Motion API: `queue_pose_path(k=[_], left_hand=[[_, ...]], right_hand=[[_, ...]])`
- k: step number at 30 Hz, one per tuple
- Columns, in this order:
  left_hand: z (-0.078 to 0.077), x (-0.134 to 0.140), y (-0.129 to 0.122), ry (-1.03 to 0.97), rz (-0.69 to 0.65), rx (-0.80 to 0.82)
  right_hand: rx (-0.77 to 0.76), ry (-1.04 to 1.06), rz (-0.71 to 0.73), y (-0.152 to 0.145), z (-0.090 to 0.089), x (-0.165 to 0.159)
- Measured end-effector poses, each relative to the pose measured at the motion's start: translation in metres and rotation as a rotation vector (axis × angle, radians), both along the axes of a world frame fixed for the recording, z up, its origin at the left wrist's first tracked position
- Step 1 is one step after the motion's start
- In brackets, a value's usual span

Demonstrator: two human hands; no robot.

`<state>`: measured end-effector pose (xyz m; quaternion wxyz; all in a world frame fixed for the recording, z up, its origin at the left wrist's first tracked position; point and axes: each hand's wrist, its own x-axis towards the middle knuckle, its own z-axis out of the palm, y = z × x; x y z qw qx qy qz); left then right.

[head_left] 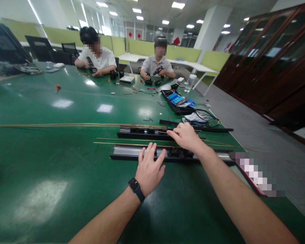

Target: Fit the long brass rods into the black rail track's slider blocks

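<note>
My left hand [151, 169], wearing a dark watch, has its fingers spread. Its fingertips are over the near black channel [127, 157], a long trough with a silvery inside and dark fittings. Farther off, my right hand [186, 137] is closed in a pinch at the far black channel [137, 135]. A thin golden rod [162, 131] shows at its thumb and seems to run on past the hand to the right; the grip itself is partly hidden. More long golden rods [66, 125] reach out to the left, and others [117, 143] lie along the near channel.
A black bar [218, 129] lies behind the channels. Farther back are a black tray [178, 110] with blue items, cables and a clear cup [190, 83]. Two people sit across the green table [86, 183]. A pixelated red-edged object [256, 176] is at the right edge.
</note>
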<state>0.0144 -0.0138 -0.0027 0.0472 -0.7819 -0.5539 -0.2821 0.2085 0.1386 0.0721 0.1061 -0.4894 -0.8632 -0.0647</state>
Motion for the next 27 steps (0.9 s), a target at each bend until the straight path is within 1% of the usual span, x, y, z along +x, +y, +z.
queue_pose_path(k=[4,7,8,12,17,22,27], left_hand=[[-0.002,-0.001,0.0,0.003,0.001,0.0],[-0.003,-0.001,0.001,-0.004,-0.006,-0.004],[-0.003,0.0,0.001,-0.009,-0.006,-0.008],[-0.003,0.001,0.002,-0.032,-0.002,-0.023],[-0.001,0.0,0.002,-0.047,-0.014,-0.03],[0.0,0.0,0.002,-0.051,-0.011,-0.034],[0.0,0.0,0.001,-0.05,-0.011,-0.032]], right_hand=[[-0.033,-0.079,0.083,-0.003,0.007,-0.06],[-0.097,-0.129,0.136,-0.004,0.011,-0.098],[-0.124,-0.144,0.136,-0.005,0.011,-0.109],[-0.195,-0.208,0.212,-0.007,0.01,-0.142],[-0.243,-0.244,0.251,-0.007,0.005,-0.16],[-0.29,-0.276,0.263,-0.003,0.002,-0.165],[-0.318,-0.287,0.275,-0.003,0.006,-0.167]])
